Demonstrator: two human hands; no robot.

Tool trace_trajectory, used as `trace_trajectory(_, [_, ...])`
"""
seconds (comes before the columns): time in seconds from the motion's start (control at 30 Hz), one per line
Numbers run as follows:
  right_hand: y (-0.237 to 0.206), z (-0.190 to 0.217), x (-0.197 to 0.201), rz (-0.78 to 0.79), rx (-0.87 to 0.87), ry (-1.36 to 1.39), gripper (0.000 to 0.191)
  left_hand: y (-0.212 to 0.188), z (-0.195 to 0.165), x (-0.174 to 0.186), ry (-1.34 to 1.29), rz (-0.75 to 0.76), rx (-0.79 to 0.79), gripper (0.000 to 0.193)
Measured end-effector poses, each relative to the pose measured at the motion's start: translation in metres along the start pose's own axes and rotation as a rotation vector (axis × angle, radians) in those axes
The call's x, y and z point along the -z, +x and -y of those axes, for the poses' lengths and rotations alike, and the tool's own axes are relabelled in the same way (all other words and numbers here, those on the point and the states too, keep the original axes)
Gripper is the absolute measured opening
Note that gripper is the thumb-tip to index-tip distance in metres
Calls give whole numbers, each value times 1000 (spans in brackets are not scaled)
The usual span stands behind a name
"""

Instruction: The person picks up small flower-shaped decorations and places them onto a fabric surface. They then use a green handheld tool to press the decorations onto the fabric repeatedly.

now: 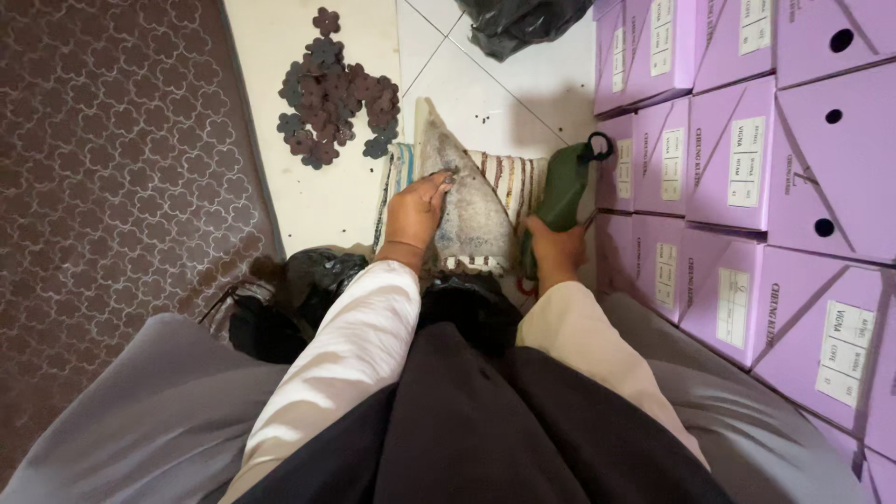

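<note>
My left hand (416,211) presses on a grey, dusty cloth (467,201) that lies folded to a point over a striped woven mat (515,177) on the floor. My right hand (556,248) grips a green pouch-like thing (562,187) with a black loop at its top, held upright against the purple boxes. Both sleeves are cream; a dark apron covers my lap.
Stacked purple cardboard boxes (747,159) fill the right side. A pile of dark flower-shaped cut pieces (331,93) lies on the white tile floor ahead. A patterned brown carpet (112,159) covers the left. Black plastic bags sit at top (518,23) and by my knee (299,289).
</note>
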State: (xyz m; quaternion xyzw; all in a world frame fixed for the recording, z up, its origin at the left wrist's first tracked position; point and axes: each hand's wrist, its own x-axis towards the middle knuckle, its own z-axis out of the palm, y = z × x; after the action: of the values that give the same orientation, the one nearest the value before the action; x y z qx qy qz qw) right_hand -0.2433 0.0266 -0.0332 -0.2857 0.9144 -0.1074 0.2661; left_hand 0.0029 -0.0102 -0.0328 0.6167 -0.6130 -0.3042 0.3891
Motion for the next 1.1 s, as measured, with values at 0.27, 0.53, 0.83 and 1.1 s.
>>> trace_trajectory(0.27, [-71,85,36,-52,773,365,83,4,11,-7,56,40,-17,17])
trace_trajectory(0.53, [-128,117,60,152,878,98,90,6,33,-21,203,55,8,9])
trace_trajectory(0.83, [-123,100,50,2,1133,293,90,4,21,-13,6,-28,-97,11])
trace_trajectory(1.1, [-116,102,52,41,971,201,90,10,22,-15,133,27,-61,10])
